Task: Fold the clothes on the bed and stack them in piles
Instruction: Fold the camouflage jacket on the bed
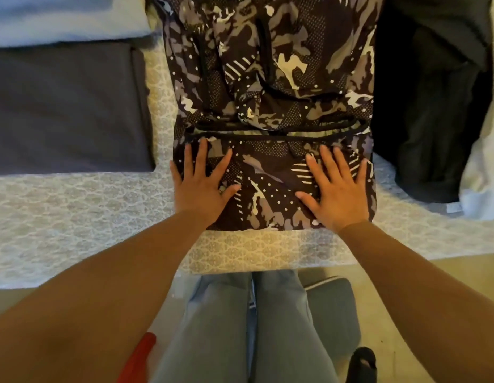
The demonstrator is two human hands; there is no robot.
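A dark camouflage-print garment [270, 87] with white dots and stripes lies lengthwise on the patterned bedspread [74, 217]. Its near end is folded over, and a black drawstring runs along the fold's edge. My left hand [203, 181] presses flat on the left part of this folded end, fingers spread. My right hand [335, 186] presses flat on the right part, fingers spread too. A folded dark grey garment [69, 109] lies to the left, with a folded light blue one [66, 17] behind it.
A heap of black clothing [430, 100] lies on the bed to the right, over something white. The bed's near edge runs just in front of my legs in grey trousers [240, 327]. A red object [138, 357] shows at the lower left.
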